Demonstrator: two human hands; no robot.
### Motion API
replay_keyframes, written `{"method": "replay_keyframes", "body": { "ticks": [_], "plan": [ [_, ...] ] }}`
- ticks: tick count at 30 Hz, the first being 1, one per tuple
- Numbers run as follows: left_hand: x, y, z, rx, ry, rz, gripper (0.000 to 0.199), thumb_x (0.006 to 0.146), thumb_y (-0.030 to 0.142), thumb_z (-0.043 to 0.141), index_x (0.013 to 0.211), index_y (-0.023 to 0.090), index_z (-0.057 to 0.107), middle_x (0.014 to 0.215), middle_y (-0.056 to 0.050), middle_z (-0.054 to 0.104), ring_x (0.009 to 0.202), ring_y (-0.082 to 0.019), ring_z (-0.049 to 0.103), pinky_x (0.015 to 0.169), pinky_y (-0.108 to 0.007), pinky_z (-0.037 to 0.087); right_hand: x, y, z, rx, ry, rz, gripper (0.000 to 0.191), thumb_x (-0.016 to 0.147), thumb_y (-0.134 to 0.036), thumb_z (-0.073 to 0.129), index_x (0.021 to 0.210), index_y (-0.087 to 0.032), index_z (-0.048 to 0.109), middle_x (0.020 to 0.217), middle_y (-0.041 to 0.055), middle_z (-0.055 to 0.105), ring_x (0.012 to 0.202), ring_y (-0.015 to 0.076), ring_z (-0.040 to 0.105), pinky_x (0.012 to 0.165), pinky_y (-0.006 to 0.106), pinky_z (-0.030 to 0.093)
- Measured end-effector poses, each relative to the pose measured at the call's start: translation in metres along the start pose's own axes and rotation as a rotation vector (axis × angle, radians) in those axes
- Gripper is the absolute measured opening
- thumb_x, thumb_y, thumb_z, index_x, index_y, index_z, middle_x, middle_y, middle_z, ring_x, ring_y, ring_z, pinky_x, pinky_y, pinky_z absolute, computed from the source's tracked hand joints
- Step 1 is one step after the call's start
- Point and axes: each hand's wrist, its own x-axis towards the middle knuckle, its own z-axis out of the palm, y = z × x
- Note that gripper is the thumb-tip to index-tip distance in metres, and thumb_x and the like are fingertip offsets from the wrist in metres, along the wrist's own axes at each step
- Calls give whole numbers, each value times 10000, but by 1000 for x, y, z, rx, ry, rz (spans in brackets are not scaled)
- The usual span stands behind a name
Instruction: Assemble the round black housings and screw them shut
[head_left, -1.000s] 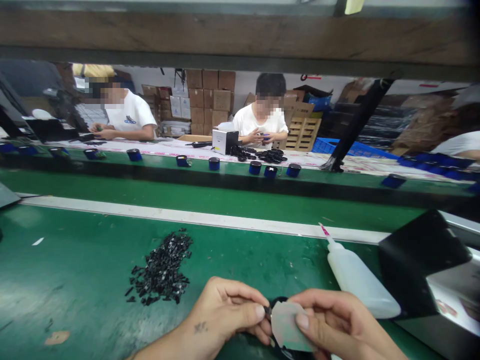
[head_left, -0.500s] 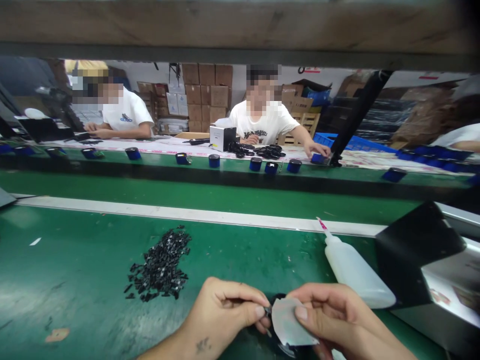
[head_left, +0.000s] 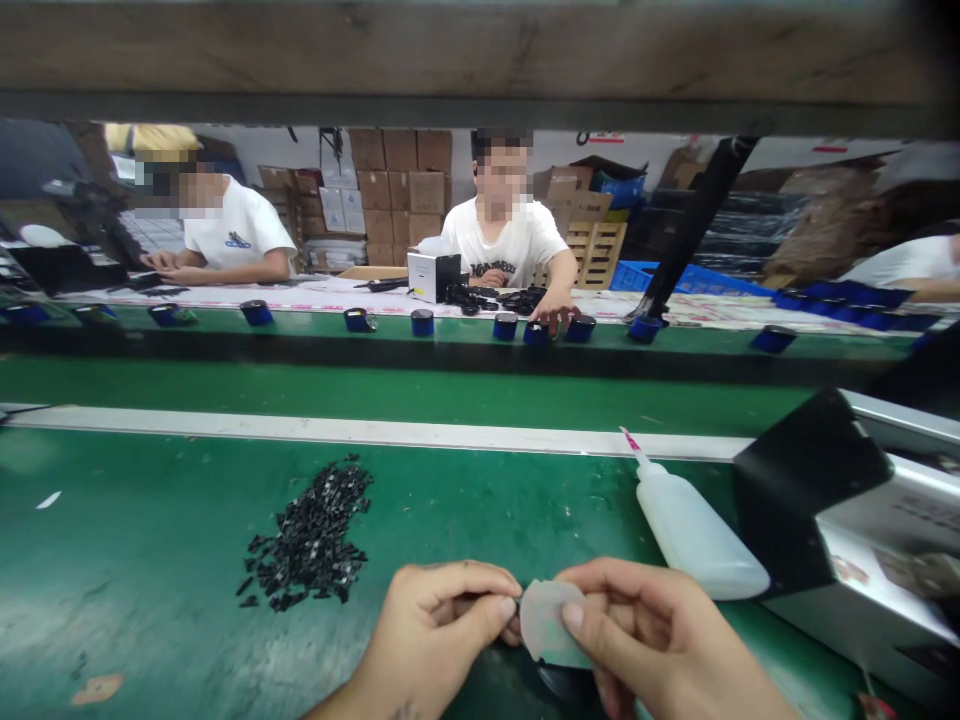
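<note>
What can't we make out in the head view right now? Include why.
- Small dark piece at the left hand: head view, mostly hidden by fingertips.
- Dark round part: head view, covered by the translucent disc and right hand.
- Single shapes in the black heap: head view, too small.
- Print on the grey box: head view, blurred.
- Far-right person: head view, cut off by right edge.

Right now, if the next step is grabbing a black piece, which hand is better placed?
Left, I'd say. The left hand is nearer the pile of black pieces, though it pinches a small dark piece. The right hand is farther off and holds the pale disc.
</note>
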Motion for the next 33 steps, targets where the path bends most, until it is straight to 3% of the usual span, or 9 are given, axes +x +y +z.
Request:
{"method": "replay_keyframes", "body": {
  "ticks": [8, 13, 17, 20, 22, 25, 29, 33],
  "plan": [
    [4, 8, 1, -16, -53, -91, 100, 707, 250, 710, 740, 174, 767, 655, -26, 711, 621, -159, 650, 639, -243, 535, 8, 8, -16, -365, 132, -309, 366, 763, -508, 751, 952, -195, 754, 760, 70, 636, 710, 217, 634, 596, 272, 564],
    [18, 17, 5, 131, -108, -60, 133, 726, 238, 665, 780, 176, 770, 712, -17, 724, 665, -162, 629, 649, -247, 487, 16, 3, -19, -490, 81, -479, 130, 799, -324, 716, 899, -270, 779, 962, 58, 667, 897, 222, 638, 758, 273, 552],
    [36, 21, -2, 372, -171, 53, 149, 756, 237, 661, 831, 192, 782, 840, -23, 745, 793, -181, 602, 763, -281, 434, 23, 5, -23, -448, 64, -418, 144, 794, -319, 703, 915, -330, 781, 1055, 11, 661, 973, 192, 632, 847, 235, 515],
    [42, 19, -11, 375, -181, 9, 342, 730, 304, 731, 1059, 213, 745, 977, -25, 726, 710, -149, 516, 663, -267, 400, 26, 5, -23, -368, 116, -312, 204, 767, -399, 708, 946, -333, 780, 1098, 13, 663, 1022, 209, 633, 865, 236, 521],
    [40, 15, -15, 376, -194, -52, 478, 692, 349, 784, 1145, 216, 710, 924, -16, 699, 632, -125, 450, 587, -252, 357, 26, 4, -21, -336, 160, -314, 209, 748, -398, 711, 932, -330, 783, 1069, 18, 679, 1015, 213, 644, 837, 228, 537],
    [34, 10, -15, 379, -246, -76, 420, 684, 316, 805, 1087, 213, 741, 733, 27, 600, 623, -120, 438, 594, -246, 343, 25, 4, -17, -381, 207, -478, 165, 766, -326, 720, 918, -349, 779, 1014, -8, 697, 945, 169, 672, 799, 177, 544],
    [36, 7, -7, 381, -303, -4, 320, 750, 246, 760, 1069, 267, 747, 724, 52, 615, 644, -115, 431, 616, -236, 329, 21, 10, -18, -582, 266, -893, 213, 859, -244, 695, 1051, -330, 728, 1088, -41, 679, 992, 113, 649, 860, 130, 517],
    [43, 8, -2, 394, -356, 102, 238, 760, 249, 783, 998, 260, 770, 821, 21, 694, 764, -145, 552, 709, -243, 392, 16, 19, -26, -724, 276, -1054, 169, 935, -257, 638, 1104, -256, 655, 1145, -17, 649, 1060, 102, 617, 941, 130, 483]
  ]
}}
